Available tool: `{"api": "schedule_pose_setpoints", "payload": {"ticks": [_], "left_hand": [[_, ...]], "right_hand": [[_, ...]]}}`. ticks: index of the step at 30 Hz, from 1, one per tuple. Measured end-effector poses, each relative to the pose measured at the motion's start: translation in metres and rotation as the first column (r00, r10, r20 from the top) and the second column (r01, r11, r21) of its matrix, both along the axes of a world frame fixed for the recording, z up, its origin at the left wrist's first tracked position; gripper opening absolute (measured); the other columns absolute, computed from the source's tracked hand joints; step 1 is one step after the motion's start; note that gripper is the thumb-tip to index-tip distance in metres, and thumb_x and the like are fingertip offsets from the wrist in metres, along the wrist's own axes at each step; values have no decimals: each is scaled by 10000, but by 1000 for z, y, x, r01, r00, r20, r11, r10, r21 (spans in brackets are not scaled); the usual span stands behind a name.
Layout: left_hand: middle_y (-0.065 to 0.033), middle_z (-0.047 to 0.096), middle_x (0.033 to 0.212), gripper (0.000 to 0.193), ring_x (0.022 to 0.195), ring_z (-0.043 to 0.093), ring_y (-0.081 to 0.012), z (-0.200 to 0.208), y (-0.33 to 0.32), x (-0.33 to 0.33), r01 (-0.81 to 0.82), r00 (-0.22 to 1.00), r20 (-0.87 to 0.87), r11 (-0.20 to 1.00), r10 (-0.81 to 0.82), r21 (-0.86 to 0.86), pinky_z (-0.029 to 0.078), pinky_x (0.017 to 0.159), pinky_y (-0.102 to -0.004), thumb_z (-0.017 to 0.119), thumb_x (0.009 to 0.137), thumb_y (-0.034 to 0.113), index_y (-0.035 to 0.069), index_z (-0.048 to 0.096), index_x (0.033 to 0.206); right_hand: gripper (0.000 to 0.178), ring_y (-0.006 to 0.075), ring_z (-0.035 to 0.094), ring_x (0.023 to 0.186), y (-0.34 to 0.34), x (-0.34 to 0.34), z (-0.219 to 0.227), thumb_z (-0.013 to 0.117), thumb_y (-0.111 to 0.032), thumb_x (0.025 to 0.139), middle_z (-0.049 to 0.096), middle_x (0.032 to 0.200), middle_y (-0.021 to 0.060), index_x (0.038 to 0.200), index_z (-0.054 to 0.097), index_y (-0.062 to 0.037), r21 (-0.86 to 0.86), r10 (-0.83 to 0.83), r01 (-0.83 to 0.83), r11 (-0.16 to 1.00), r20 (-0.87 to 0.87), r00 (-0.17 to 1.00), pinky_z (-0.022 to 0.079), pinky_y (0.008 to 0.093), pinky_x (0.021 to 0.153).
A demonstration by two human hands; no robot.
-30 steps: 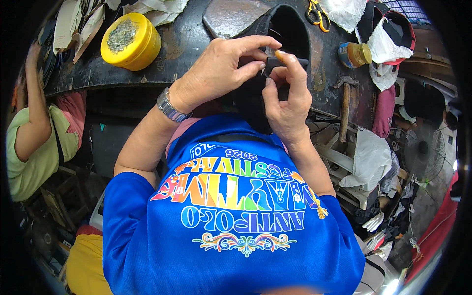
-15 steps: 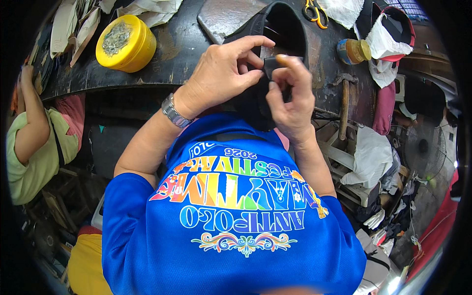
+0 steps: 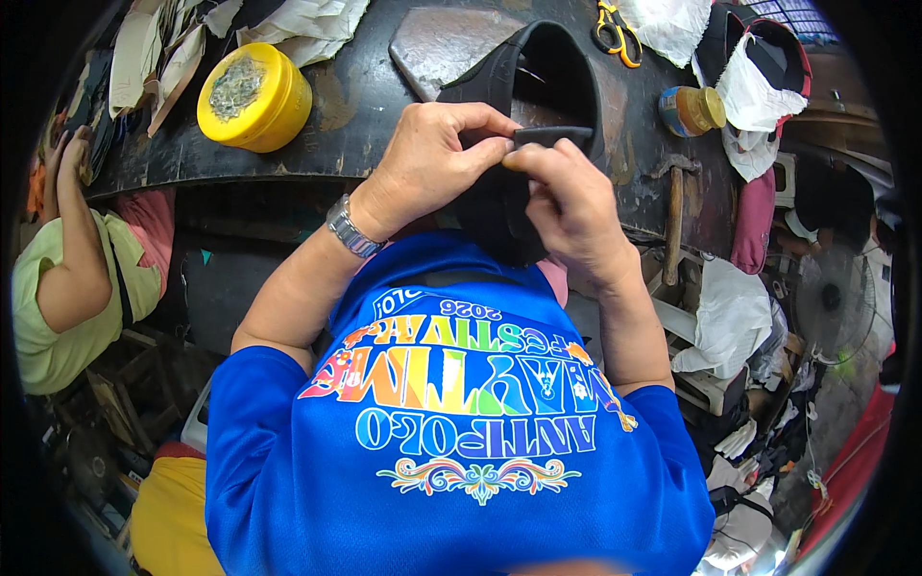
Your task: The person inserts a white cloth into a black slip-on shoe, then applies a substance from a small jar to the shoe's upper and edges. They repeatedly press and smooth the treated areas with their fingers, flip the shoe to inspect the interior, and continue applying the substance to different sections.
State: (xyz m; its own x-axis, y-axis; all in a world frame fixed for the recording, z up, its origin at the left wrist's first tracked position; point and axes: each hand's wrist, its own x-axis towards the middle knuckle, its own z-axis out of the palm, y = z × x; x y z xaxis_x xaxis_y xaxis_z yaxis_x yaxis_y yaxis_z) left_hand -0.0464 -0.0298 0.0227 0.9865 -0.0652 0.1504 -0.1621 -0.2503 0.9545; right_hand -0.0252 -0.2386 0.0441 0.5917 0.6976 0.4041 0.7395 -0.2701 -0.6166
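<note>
A black leather-like piece [image 3: 583, 82] with a stiff curved rim and a wide opening stands at the table's near edge, partly over my lap. What kind of article it is I cannot tell. My left hand [image 3: 423, 158], wearing a metal-band watch [image 3: 351, 228], pinches its near edge between thumb and forefinger. Close against those fingertips is my right hand [image 3: 576, 206], its fingers curled in at the same edge. A yellowish patch shows on one right fingertip. Whatever the right fingers hold is hidden. A folded black flap [image 3: 552, 135] sticks out above the right knuckles.
On the dark worktable [image 3: 355, 120] are a flat slab [image 3: 432, 43], a yellow tub [image 3: 257, 106], orange-handled scissors [image 3: 618, 34], a jar [image 3: 691, 110] and a wooden-handled hammer [image 3: 674, 216]. White cloth scraps lie at the right. Another person's arm [image 3: 72, 230] is at the left.
My right hand has come down and left from a raised, looser pose to meet the left fingertips. The left hand keeps its pinch. The view has shifted slightly.
</note>
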Motion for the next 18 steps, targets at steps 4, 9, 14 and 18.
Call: {"api": "schedule_pose_setpoints", "payload": {"ticks": [4, 9, 14, 18], "left_hand": [[-115, 777, 902, 197, 814, 745, -155, 1, 2, 0, 14, 1000, 14, 1000, -14, 5, 581, 748, -285, 727, 893, 122, 14, 775, 1050], [-86, 773, 937, 204, 866, 725, -129, 4, 8, 1, 83, 996, -19, 996, -83, 19, 578, 799, -274, 741, 911, 94, -2, 764, 1090], [-95, 774, 916, 186, 816, 730, -140, 2, 8, 1, 61, 996, 58, 998, -61, -11, 571, 750, -269, 743, 920, 133, 2, 767, 1050], [-121, 767, 848, 168, 723, 742, -177, -3, 1, -1, -18, 992, 121, 1000, 19, -8, 561, 659, -276, 745, 909, 169, 31, 769, 1002]], "right_hand": [[536, 141, 592, 822, -1, -8, 1, 670, 103, 833, 596, 946, 58, 1331, 547, -56, 138, -157, 207, 969, -308, 938, 500, 270, 732], [689, 120, 564, 747, 18, -10, -7, 815, -17, 788, 572, 868, 31, 1403, 506, -66, 99, -288, 282, 954, 50, 956, 479, 243, 685], [573, 204, 629, 744, 29, -4, -8, 720, 59, 802, 657, 959, 103, 1346, 574, -48, 108, -286, 277, 955, 70, 956, 530, 317, 676], [526, 171, 639, 719, 23, -6, -9, 636, 130, 822, 695, 1010, 122, 1320, 598, -36, 196, -262, 288, 937, -150, 953, 532, 291, 660]]}}
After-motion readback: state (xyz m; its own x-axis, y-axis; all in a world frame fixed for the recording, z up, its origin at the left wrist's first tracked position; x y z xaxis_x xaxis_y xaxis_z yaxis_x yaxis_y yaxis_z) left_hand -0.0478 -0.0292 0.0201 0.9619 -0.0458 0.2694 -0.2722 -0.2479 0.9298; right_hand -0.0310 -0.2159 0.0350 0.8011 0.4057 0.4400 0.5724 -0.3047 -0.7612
